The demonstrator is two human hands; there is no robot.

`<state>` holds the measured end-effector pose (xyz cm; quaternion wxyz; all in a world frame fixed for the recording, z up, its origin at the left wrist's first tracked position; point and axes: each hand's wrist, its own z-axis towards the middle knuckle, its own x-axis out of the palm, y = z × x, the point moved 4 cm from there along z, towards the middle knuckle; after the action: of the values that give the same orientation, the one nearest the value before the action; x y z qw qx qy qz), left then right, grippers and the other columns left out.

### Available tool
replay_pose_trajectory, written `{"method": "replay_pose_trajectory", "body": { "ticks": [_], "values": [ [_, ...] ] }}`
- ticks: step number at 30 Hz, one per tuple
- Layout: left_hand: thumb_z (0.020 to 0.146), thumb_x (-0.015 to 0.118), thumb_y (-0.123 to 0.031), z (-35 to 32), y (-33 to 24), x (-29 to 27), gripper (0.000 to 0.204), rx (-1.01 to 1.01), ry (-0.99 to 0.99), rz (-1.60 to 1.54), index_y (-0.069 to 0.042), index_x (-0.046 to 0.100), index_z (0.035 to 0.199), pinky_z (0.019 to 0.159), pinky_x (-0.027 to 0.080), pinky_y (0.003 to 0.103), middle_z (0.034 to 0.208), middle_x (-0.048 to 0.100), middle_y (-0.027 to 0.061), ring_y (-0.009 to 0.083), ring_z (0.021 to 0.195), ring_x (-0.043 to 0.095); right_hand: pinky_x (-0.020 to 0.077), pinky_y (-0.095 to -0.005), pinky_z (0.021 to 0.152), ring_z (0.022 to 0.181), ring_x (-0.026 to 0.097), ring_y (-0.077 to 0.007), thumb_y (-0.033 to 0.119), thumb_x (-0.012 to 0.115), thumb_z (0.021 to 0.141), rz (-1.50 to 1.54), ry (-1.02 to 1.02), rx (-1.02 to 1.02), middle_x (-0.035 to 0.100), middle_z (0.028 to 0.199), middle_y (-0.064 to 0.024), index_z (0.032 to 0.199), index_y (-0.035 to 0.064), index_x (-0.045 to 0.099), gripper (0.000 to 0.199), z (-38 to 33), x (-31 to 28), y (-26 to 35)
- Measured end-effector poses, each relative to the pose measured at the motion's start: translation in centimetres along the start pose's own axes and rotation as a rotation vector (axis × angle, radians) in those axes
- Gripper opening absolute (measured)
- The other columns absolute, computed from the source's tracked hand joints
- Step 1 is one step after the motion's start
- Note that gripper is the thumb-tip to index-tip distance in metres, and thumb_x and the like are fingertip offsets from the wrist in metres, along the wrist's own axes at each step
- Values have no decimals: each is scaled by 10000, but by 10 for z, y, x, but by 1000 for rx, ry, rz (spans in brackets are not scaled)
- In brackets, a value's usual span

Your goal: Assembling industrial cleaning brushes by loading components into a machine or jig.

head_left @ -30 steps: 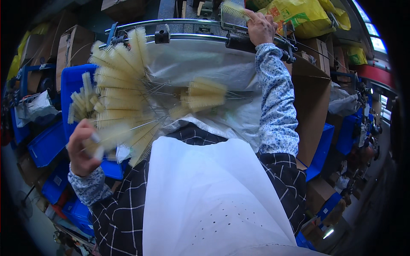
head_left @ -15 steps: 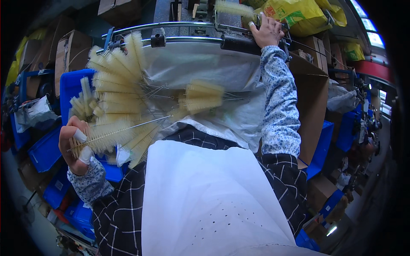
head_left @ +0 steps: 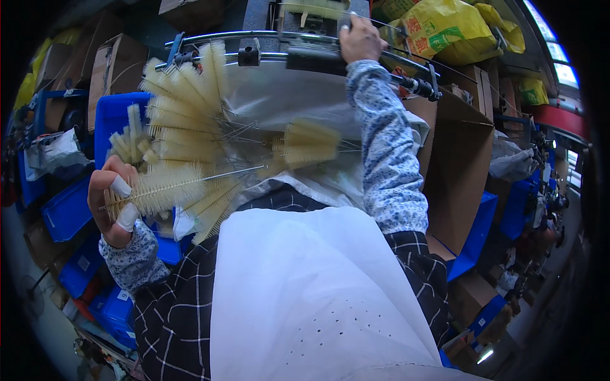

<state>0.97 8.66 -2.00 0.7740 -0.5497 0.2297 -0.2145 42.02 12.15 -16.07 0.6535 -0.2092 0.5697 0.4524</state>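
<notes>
My left hand, with white tape on its fingers, is closed round the bristle end of a cream bottle brush. The brush's wire stem points right. At the top, my right hand grips the right end of a sliding carriage with a black sleeve on the machine's steel rails; its fingertips are blurred. Another pale brush lies across the machine above the carriage, smeared by motion. Beside my left hand fans a pile of cream brushes, stems inward. A smaller bunch rests on the white sheet.
A blue bin with short brush pieces stands left of the pile. To the right is an open cardboard box. Yellow bags sit at the upper right. A black collar sits on the rail left of the carriage.
My right hand and the carriage have slid left along the rails, uncovering the rail's right end. The left hand still holds its brush in nearly the same place. The view has shifted slightly.
</notes>
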Motion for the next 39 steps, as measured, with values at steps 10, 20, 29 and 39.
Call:
{"method": "replay_pose_trajectory", "body": {
  "ticks": [10, 20, 29, 39],
  "values": [
    [594, 563, -166, 7, 4, 3, 279, 6, -22, -5, -49, 397, 786, 520, 293, 226, 696, 348, 47, 94, 573, 335, 336, -468, 811, 986, 487, -237, 264, 480, 760, 10, 14, -47, 515, 1048, -67, 1088, 130, 503, 355, -5, 6, 28],
    [734, 516, -506, -16, 11, -30, 581, -60, -108, 115, -16, 400, 1026, 599, 360, 236, 860, 406, 77, 129, 722, 411, 408, -356, 790, 914, 528, -259, 302, 539, 734, 255, 33, -31, 557, 1006, -113, 956, 160, 608, 273, 26, -8, -111],
    [709, 495, -119, 11, 36, -1, 377, -276, -2, -10, -21, 423, 1066, 713, 398, 238, 922, 477, 64, 118, 819, 482, 414, -355, 700, 777, 532, -307, 191, 458, 793, -26, 128, -401, 579, 822, -107, 936, 159, 576, 188, 63, -34, -155],
    [744, 554, -73, 13, 87, 124, 296, -393, -2, -503, -47, 412, 1001, 568, 413, 204, 785, 477, 14, 68, 695, 476, 340, -316, 894, 1035, 451, -209, 67, 502, 770, 665, 1006, -533, 490, 1076, -113, 1184, 80, 401, 425, -118, -101, 17]
  ]
}}
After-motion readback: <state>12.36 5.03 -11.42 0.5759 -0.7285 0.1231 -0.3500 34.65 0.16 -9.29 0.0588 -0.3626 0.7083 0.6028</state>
